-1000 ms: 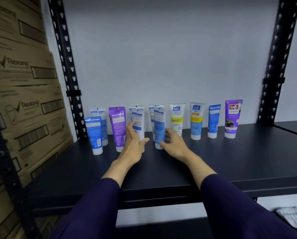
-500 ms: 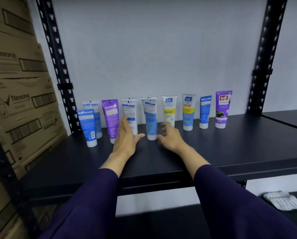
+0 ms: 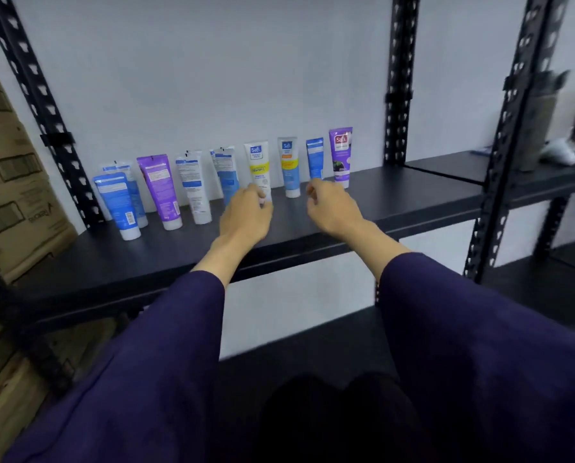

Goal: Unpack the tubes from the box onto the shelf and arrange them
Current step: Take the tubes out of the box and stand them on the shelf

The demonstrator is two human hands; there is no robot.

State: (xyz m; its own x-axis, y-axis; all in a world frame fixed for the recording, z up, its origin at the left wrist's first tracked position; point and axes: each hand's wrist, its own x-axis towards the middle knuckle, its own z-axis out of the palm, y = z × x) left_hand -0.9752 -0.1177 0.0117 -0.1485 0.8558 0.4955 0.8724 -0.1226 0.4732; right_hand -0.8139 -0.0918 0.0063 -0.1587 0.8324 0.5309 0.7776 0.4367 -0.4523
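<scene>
The tubes (image 3: pixel 226 182) are standing cap-down along the back of the shelf (image 3: pixel 396 202), while the left hand (image 3: pixel 246 218) and right hand (image 3: pixel 332 208) are hovering loosely curled, holding nothing, seemingly to straighten them.

You have only 1 view: your head camera, looking forward and down along both purple sleeves. It faces the dark shelf (image 3: pixel 396 208) and white wall at arm's reach.

White wall (image 3: pixel 212 78) behind; black slotted uprights (image 3: pixel 398 78); cardboard cartons (image 3: pixel 9 182) left.
</scene>
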